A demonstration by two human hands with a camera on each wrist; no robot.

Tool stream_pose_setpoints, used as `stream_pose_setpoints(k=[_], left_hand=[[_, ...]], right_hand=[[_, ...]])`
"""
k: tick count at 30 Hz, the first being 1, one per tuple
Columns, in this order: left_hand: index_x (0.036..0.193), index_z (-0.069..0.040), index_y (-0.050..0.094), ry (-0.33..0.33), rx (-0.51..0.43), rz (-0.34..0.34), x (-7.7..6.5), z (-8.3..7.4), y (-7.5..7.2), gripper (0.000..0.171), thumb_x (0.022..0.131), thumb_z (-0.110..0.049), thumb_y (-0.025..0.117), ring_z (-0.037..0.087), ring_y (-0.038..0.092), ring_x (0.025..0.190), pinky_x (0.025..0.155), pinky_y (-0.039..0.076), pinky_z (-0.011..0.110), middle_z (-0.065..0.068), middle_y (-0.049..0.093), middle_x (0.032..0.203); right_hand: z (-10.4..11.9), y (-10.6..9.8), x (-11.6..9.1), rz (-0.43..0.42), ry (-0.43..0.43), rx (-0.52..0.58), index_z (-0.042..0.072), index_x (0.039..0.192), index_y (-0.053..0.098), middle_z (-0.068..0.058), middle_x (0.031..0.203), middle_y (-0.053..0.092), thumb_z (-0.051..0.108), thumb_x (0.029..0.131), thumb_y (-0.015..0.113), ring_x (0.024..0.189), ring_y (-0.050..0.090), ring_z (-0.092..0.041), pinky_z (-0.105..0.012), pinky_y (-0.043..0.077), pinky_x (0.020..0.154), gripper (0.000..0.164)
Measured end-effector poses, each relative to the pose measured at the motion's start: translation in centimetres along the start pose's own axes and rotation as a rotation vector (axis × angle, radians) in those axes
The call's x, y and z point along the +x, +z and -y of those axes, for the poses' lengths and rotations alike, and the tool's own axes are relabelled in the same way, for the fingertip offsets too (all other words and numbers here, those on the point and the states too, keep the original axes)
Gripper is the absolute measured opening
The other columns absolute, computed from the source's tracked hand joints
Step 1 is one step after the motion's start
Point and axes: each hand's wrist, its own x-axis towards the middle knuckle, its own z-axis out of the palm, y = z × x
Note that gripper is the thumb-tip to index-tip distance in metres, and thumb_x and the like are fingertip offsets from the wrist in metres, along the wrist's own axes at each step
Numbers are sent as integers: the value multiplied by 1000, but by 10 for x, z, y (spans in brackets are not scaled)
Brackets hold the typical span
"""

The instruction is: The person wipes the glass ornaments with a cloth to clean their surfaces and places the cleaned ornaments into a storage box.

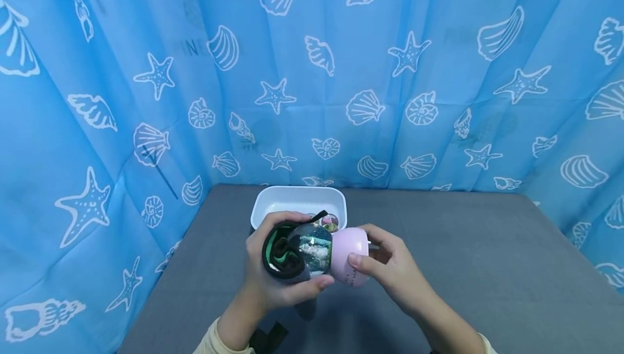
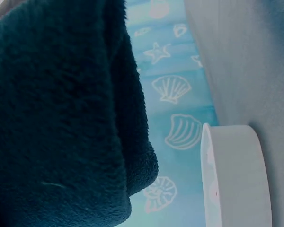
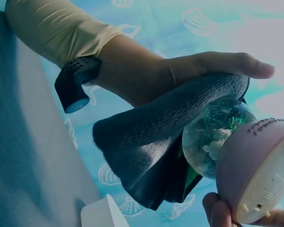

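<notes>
A snow globe [image 1: 314,248] with a pink base [image 1: 348,259] is held sideways in the air, its clear ball toward the left. My left hand [image 1: 255,281] holds a dark plush cloth [image 3: 151,132] with a green inner side, wrapped partly round the ball. On the pink base, the fingers and thumb of my right hand [image 1: 397,270] keep a grip. In the right wrist view, the pale underside of the base [image 3: 270,189] shows. The cloth [image 2: 57,113] fills much of the left wrist view and hides the left fingers there.
Behind the hands, a white bin [image 1: 273,200] stands on the grey table [image 1: 487,267], near its back edge. A small glass ball [image 1: 329,223] with coloured contents lies in it. A blue curtain [image 1: 302,72] with white shells and starfish hangs behind the table.
</notes>
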Motion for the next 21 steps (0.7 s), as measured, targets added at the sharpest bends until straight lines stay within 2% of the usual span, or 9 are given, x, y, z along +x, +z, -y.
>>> stream_pose_setpoints(k=[6, 13, 17, 21], left_hand=[[127, 13, 57, -20, -44, 2, -3, 4, 1, 79, 83, -44, 90, 29, 73, 109, 94, 63, 34, 26, 68, 120], [128, 13, 57, -45, -54, -16, -6, 8, -2, 79, 84, -43, 89, 30, 71, 110, 95, 63, 33, 26, 67, 121], [128, 13, 57, -59, -63, -15, -6, 8, -2, 77, 85, -42, 88, 29, 71, 110, 95, 63, 33, 27, 67, 120], [128, 12, 57, -74, -82, -11, -5, 7, -3, 75, 87, -41, 87, 29, 72, 110, 93, 64, 34, 27, 67, 121]], right_hand=[[5, 0, -4, -2, -12, 34, 7, 144, 59, -25, 130, 58, 9, 103, 65, 94, 76, -29, -40, 67, 74, 42], [10, 4, -6, -3, 5, 12, 18, 157, 50, -25, 140, 55, 12, 106, 63, 114, 74, -36, -37, 66, 82, 52], [11, 2, -8, 39, -39, -5, 19, 160, 45, -24, 145, 55, 6, 97, 74, 118, 72, -35, -37, 66, 86, 70], [10, 0, -9, 64, -80, -87, 26, 160, 43, -14, 147, 54, 6, 80, 91, 122, 70, -35, -36, 65, 88, 95]])
